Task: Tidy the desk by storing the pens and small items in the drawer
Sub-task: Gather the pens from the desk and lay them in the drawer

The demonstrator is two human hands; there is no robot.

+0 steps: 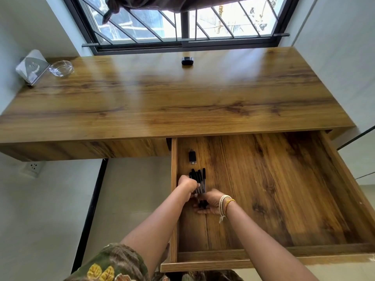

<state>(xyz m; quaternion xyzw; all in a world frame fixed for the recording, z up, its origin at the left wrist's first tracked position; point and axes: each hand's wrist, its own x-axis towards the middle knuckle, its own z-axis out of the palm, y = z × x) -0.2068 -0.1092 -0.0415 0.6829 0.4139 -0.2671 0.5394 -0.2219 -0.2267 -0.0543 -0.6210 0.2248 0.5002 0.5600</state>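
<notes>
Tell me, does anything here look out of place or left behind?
One small black item is on the desk near the window, outside the open drawer. Both hands hold the pens inside the drawer. Nothing looks spilled or damaged.

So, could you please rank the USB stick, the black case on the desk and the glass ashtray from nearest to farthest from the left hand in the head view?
From the left hand:
1. USB stick, in the drawer, just beyond.
2. Black case, desk's far edge, by the window.
3. Glass ashtray, desk's far left corner.
</notes>
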